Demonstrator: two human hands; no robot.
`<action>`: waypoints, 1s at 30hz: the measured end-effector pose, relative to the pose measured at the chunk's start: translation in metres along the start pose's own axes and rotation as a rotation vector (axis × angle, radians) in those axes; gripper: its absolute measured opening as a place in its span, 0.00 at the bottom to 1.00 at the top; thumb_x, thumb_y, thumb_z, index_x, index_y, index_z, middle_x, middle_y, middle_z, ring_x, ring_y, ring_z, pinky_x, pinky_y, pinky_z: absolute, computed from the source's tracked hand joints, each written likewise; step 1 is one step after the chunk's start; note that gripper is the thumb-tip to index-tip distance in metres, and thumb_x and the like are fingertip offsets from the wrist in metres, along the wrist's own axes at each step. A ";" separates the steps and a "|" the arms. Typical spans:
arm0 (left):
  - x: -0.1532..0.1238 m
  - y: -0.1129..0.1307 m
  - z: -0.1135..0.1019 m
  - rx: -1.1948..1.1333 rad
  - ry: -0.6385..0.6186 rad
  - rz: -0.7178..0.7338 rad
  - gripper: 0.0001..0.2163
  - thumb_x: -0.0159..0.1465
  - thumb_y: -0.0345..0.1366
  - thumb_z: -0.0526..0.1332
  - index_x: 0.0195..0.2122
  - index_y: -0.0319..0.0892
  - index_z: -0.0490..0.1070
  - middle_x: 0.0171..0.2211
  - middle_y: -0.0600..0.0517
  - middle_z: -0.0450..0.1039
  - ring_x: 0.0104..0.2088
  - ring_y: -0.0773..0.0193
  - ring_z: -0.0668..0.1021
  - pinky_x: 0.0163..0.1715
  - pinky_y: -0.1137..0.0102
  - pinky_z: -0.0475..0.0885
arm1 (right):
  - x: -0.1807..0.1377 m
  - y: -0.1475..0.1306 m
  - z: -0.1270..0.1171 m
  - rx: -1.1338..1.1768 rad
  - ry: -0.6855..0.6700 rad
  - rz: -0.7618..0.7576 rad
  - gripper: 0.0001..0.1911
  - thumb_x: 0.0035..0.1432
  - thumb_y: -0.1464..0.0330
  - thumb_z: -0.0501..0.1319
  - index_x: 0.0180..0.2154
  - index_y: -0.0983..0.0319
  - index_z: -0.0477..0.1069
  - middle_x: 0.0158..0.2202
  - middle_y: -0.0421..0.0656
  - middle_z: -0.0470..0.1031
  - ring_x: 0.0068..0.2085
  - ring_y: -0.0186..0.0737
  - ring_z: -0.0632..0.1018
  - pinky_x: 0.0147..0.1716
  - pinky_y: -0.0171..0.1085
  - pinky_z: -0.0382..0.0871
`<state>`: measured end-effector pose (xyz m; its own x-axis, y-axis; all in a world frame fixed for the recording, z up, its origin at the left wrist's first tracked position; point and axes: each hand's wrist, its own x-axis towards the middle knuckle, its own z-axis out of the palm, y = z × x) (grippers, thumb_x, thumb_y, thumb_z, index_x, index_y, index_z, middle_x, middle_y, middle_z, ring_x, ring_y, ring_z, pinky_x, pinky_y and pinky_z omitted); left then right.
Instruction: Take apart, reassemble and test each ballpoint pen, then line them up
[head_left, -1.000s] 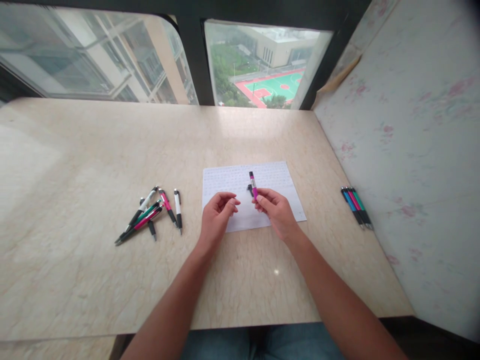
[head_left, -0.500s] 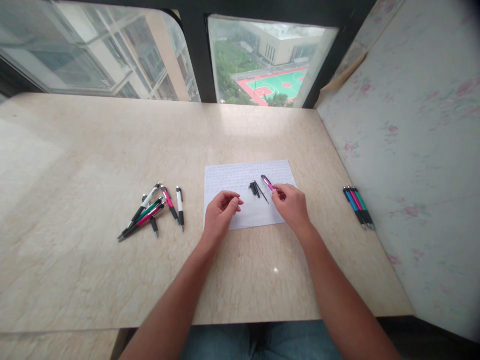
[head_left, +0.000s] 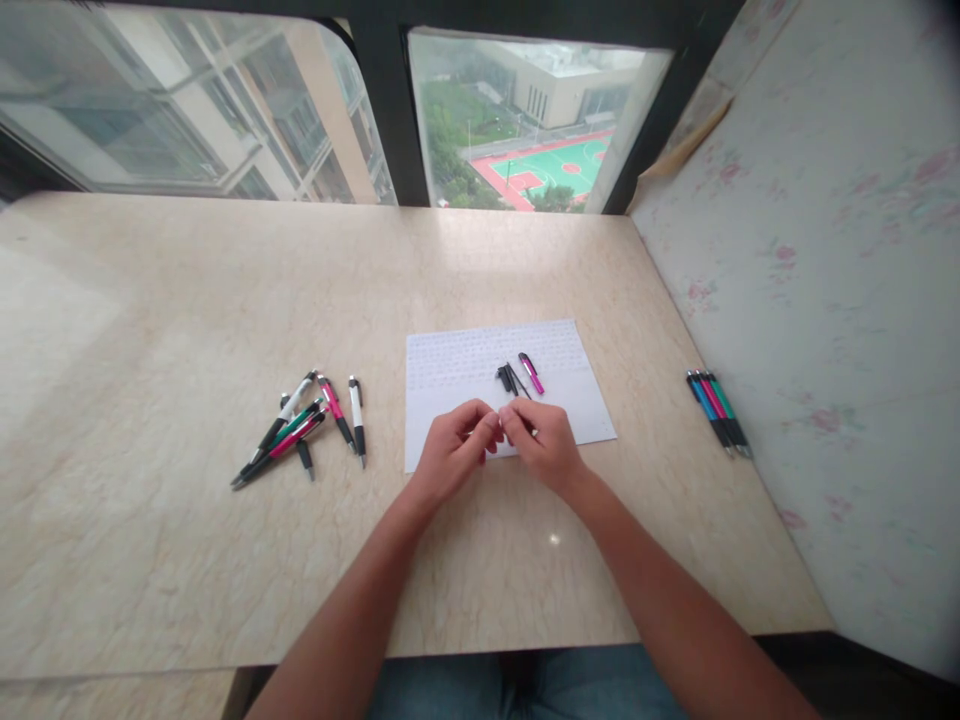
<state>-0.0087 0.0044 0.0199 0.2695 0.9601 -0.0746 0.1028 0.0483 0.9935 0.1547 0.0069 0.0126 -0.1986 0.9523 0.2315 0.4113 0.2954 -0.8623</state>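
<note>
My left hand (head_left: pixel 457 445) and my right hand (head_left: pixel 546 440) meet over the lower part of a written sheet of paper (head_left: pixel 442 365). Both are closed, fingertips pinched together; whatever lies between them is too small or hidden to make out. Just beyond the right hand, a purple pen barrel (head_left: pixel 532 374) with a black clip end lies on the paper. Beside it are short black pen parts (head_left: pixel 504 379) and a thin dark refill (head_left: pixel 517 380), its lower end close to my right fingers.
To the left lies a loose pile of pens (head_left: pixel 289 435), with a white pen (head_left: pixel 357 420) apart from it. A row of several pens (head_left: pixel 716 412) sits by the papered wall (head_left: pixel 817 330) on the right. Windows (head_left: pixel 540 120) stand behind the stone-patterned table (head_left: pixel 187 560).
My right hand has let go of the purple barrel, leaving it on the paper, and has moved left and nearer to me. Now its fingertips meet those of my left hand.
</note>
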 end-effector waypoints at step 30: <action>-0.002 -0.002 0.006 0.279 0.004 0.058 0.15 0.68 0.41 0.54 0.24 0.41 0.64 0.20 0.56 0.66 0.23 0.68 0.67 0.27 0.71 0.61 | 0.003 0.007 -0.005 0.065 0.163 0.127 0.21 0.67 0.60 0.51 0.22 0.60 0.62 0.18 0.36 0.64 0.22 0.32 0.66 0.26 0.33 0.58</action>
<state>-0.0041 0.0004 0.0178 0.2795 0.9600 -0.0170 0.3467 -0.0844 0.9342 0.1613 0.0118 0.0099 -0.0007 0.9828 0.1845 0.3642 0.1721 -0.9153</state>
